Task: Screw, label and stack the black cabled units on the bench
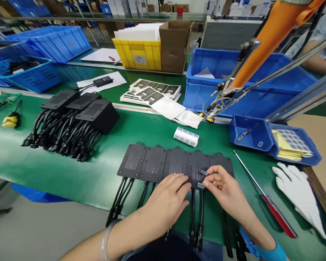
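My right hand (pixel 225 189) pinches a small label (pixel 203 173) at the fourth-from-left black box (pixel 197 165), where a grey label (pixel 200 186) already lies; first two boxes (pixel 143 162) show none, others part-hidden, left hand (pixel 168 195) over the third, grip unclear.

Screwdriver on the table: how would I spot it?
Find the green tabletop, then its row of five black boxes. Just right of that row lies the screwdriver; its long metal shaft and red handle set it apart from the white glove beside it.
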`<state>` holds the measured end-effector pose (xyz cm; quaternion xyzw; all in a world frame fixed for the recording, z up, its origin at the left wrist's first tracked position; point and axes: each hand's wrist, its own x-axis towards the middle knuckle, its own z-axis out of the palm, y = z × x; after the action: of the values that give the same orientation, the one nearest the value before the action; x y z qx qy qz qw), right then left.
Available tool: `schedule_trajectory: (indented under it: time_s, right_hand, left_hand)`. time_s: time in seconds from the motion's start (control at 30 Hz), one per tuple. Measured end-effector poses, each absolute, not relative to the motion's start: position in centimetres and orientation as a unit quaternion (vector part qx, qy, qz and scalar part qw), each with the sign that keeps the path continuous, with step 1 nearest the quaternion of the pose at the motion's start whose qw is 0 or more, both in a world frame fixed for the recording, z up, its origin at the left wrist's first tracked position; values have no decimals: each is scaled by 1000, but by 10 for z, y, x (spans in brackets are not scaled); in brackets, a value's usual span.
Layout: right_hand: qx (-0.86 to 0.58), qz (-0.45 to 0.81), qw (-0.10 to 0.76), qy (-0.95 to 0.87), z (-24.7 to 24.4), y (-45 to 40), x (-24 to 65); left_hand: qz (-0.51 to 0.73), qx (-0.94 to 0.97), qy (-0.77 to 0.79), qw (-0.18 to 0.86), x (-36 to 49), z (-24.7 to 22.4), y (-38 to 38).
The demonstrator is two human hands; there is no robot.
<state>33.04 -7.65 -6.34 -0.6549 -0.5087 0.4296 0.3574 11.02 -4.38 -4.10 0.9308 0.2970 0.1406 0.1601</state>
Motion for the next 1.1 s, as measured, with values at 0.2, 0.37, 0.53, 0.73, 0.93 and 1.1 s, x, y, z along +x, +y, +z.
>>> schedule_trajectory:
  time_s: [0.2, 0.37, 0.53, 0.73, 0.93, 1.1]
  right_hand:
    - [-663, 382, 346, -543, -69, -81, 326]
    - [-682, 346, 342, -545, -70, -83, 325]
    - [-691, 329, 341, -547, -72, -84, 324]
    - [-689, 316, 341, -556, -72, -87, 324]
    - [-694, 318, 335, -552, -72, -87, 322]
    - [-701, 332, 308, -551, -69, -88, 322]
  left_hand:
    - [129, 936, 302, 123, 118, -62, -69]
    - [117, 940, 307, 96, 121, -72, -72]
    - [111, 942, 306, 85, 123, -72, -74]
    - [105, 945, 302, 70, 123, -72, -74]
    - [103, 947, 296, 70, 124, -70, -74]
    - [88, 948, 298, 62, 125, -67, -75]
